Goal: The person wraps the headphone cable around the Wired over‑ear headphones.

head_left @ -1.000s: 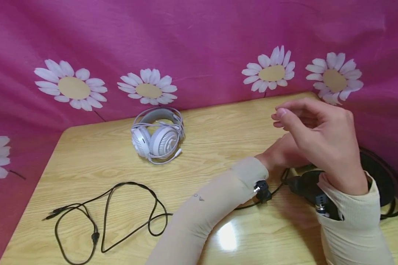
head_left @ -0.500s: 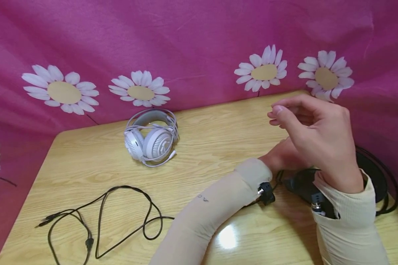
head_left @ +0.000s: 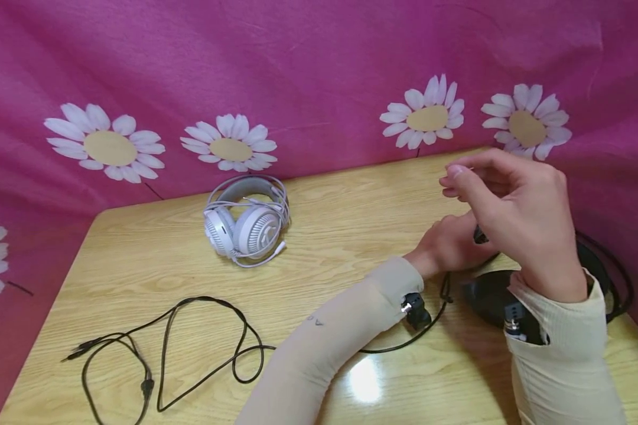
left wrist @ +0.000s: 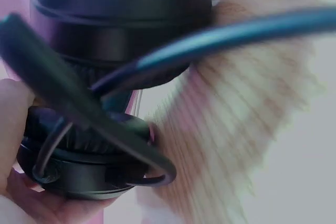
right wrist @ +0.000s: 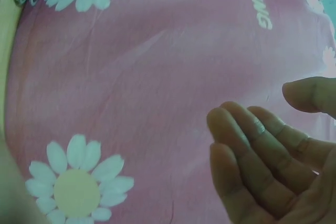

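My left hand (head_left: 452,245) grips a black headset (left wrist: 94,177) at the right side of the table. Its fingers curl under the lower ear cup in the left wrist view; the other ear cup sits above, and a thin boom and cable cross in front. In the head view my right wrist covers much of the headset, whose dark ear cup (head_left: 486,295) shows beside the sleeve. My right hand (head_left: 531,218) hovers above the left one with nothing in it, thumb and fingers loosely bent and apart in the right wrist view.
White wired headphones (head_left: 257,230) with a bundled cord rest at the table's back left. A black cable (head_left: 207,298) with plugs loops over the front left and runs under the left forearm to the right. Pink flowered cloth (head_left: 319,77) hangs behind the wooden table (head_left: 340,236).
My left hand has come up and slightly left, showing more of the cable under its wrist and a dark part of the headset near its fingers. The right hand stays almost still.
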Demonstrator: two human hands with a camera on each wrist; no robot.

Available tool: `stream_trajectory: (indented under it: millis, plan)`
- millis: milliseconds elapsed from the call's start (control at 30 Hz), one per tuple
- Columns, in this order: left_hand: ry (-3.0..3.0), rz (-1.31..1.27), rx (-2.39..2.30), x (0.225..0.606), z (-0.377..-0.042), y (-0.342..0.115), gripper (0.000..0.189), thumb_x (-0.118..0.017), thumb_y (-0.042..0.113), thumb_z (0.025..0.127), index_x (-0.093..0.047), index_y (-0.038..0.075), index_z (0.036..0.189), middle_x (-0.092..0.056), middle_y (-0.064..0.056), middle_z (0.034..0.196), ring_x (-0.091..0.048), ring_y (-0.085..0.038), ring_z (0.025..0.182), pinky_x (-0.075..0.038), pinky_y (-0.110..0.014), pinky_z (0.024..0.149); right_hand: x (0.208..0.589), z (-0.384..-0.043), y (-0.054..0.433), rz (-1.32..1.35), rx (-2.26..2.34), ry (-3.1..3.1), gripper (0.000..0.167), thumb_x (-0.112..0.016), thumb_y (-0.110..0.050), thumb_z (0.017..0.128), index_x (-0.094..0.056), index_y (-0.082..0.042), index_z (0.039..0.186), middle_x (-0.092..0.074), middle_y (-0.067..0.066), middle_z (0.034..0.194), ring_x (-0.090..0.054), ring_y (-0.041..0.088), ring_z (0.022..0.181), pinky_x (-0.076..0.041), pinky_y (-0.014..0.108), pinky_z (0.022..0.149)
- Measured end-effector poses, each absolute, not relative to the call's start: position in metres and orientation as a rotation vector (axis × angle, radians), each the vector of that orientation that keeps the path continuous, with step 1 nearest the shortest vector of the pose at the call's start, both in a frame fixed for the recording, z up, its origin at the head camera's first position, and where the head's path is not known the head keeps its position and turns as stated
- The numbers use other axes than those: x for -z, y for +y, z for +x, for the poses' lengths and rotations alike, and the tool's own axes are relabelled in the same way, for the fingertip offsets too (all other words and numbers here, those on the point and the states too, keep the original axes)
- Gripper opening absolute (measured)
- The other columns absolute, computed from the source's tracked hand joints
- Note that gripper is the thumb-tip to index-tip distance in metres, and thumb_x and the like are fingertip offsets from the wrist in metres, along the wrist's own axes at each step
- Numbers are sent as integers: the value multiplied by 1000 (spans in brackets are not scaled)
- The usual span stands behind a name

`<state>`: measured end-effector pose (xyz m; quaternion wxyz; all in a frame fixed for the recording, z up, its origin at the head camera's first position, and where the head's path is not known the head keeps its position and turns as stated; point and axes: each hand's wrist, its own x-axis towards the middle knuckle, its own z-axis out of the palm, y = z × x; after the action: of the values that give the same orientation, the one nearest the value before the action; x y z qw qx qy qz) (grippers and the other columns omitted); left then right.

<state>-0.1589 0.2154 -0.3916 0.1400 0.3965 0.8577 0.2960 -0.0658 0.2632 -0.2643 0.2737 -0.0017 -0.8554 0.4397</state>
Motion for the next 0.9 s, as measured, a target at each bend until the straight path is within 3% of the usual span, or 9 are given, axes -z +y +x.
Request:
stream_trajectory:
  millis: [167,267,433,533,600,700,767,900]
  plan:
    - [2564,1050,-851,391,-154,210,40,-61,57,97,-54,32,128,-70,15,100,-63,-1,87,-46,-14,70,270,-74,285,-176,-1159,-2398,25,-72,-40,96,-79,-18,107,-67,-38,79,-66,-17,78,-39,16,68]
    - [2603,977,-877,391,-152,205,49,-63,60,95,-53,33,135,-70,14,103,-63,-1,88,-46,-13,71,276,-82,304,-289,-1085,-2512,36,-68,-51,95,-77,-21,113,-63,-40,83,-59,-16,83,-40,17,74]
    - [2627,970,-892,392,-155,197,60,-62,59,96,-49,30,146,-71,11,114,-63,-2,92,-46,-13,73,285,-92,336,-424,-934,-2701,55,-60,-63,94,-71,-22,128,-69,-10,113,-51,0,95,-37,25,78]
    - [2643,972,-896,392,-159,192,60,-61,59,97,-49,28,147,-71,10,116,-63,-2,93,-45,-14,73,288,-94,351,-464,-923,-2762,62,-57,-65,95,-65,-19,137,-66,12,134,-55,19,110,-37,30,79]
    - [2660,956,-905,391,-162,188,61,-61,59,97,-49,28,148,-71,9,116,-63,-3,93,-45,-14,73,291,-95,361,-473,-933,-2816,70,-56,-66,96,-57,-17,144,-61,21,143,-54,35,123,-43,39,86]
    - [2680,919,-922,391,-166,183,62,-60,60,97,-49,28,149,-71,9,115,-63,-5,93,-45,-16,72,297,-99,376,-456,-937,-2921,82,-54,-69,95,-44,-13,154,-51,33,149,-48,52,131,-42,61,96]
    - [2684,897,-942,391,-168,180,62,-59,61,97,-49,29,149,-72,8,113,-64,-5,92,-45,-17,72,305,-103,388,-450,-924,-3003,92,-52,-72,95,-35,-8,158,-44,36,152,-42,56,133,-36,70,101]
    - [2676,853,-975,391,-171,174,62,-59,61,97,-49,30,150,-72,7,114,-65,-7,93,-46,-18,73,322,-110,413,-447,-890,-3142,105,-49,-75,94,-23,3,160,-35,41,152,-37,59,132,-34,73,103]
